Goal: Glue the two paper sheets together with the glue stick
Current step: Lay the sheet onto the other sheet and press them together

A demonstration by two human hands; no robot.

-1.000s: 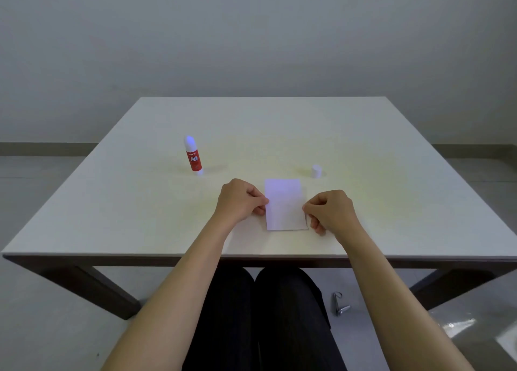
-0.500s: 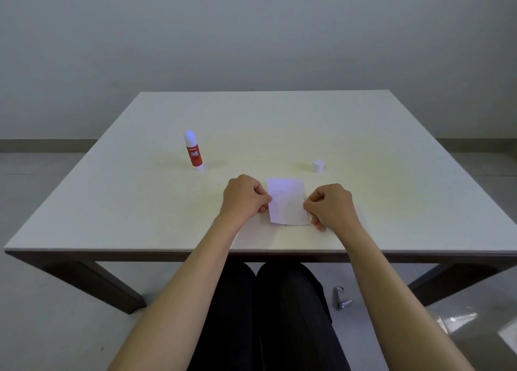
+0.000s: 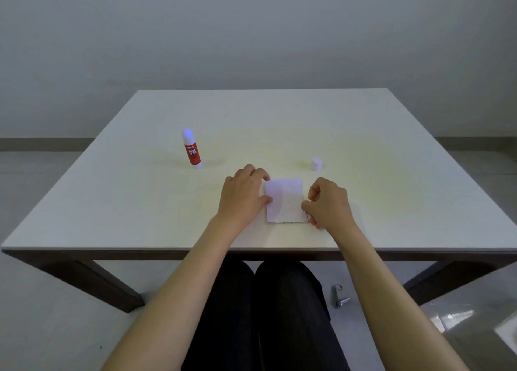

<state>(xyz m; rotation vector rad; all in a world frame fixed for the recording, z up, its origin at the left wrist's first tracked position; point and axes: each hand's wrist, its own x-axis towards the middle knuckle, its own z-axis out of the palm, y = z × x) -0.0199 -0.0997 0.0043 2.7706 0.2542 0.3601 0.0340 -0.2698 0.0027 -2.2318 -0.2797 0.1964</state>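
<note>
Left hand (image 3: 242, 200) has uncurled from fist since half second ago, now flat, fingers spread, pressing left edge of paper sheets (image 3: 285, 200). Right hand (image 3: 328, 202) stays curled, pinching right edge. Likely pressing stage, bond near done. Sheets stacked near front edge of table (image 3: 391, 188), long axis pointing away from person. Glue stick (image 3: 191, 149) upright, uncapped, well left; cap (image 3: 316, 164) near, behind right.

- plain grey wall (image 3: 251, 29) behind, dark baseboard (image 3: 42, 144) along the bottom
- pale bench (image 3: 279, 119) on dark wooden legs (image 3: 106, 284)
- light grey floor (image 3: 42, 328)

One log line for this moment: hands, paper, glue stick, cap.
left hand: flat on paper | right hand: pinching paper edge | glue stick: upright, uncapped | cap: apart, on table
</note>
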